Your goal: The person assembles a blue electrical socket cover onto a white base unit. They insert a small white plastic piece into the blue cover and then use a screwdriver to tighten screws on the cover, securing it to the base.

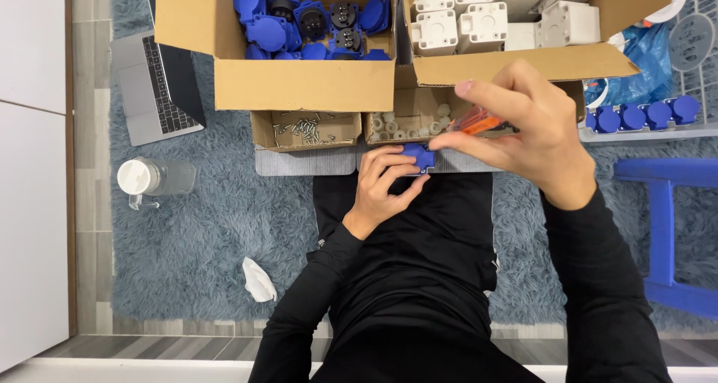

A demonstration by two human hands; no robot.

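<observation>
My left hand (384, 185) grips a small blue plastic socket part (419, 156) against the grey pad (303, 161) on my lap. My right hand (523, 129) hovers above and to the right of it, closed around an orange-handled screwdriver (479, 120) that points down toward the blue part. The tool's tip is hidden behind my fingers.
A cardboard box of blue socket covers (307, 24) and one of white housings (501, 16) stand ahead. Small trays hold screws (305, 127) and white pieces (407, 123). A laptop (153, 84), a bottle (153, 178) and a crumpled tissue (258, 280) lie left; a blue stool (666, 226) and a row of blue parts (643, 116) lie right.
</observation>
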